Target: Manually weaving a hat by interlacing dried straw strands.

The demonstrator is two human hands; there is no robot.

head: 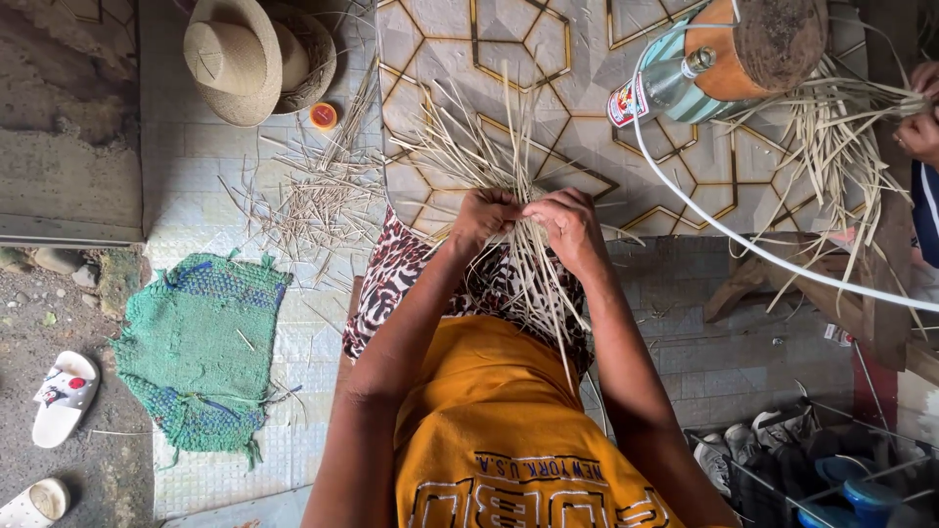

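Over lap: left hand (481, 217), right hand (567, 227) both clenched on straw strips (499, 161); fingertips hidden by strands.

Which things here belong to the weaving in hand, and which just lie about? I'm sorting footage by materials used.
In hand:
left hand and right hand, gripping the straw strips

Lying about:
loose straw scraps
straw hats
green mat
bottle
white hose
sandals
small orange lid

On the tiled floor (196, 166) lie loose straw strips (313, 200), two woven hats (256, 57), a green mat (201, 352) and sandals (64, 396).
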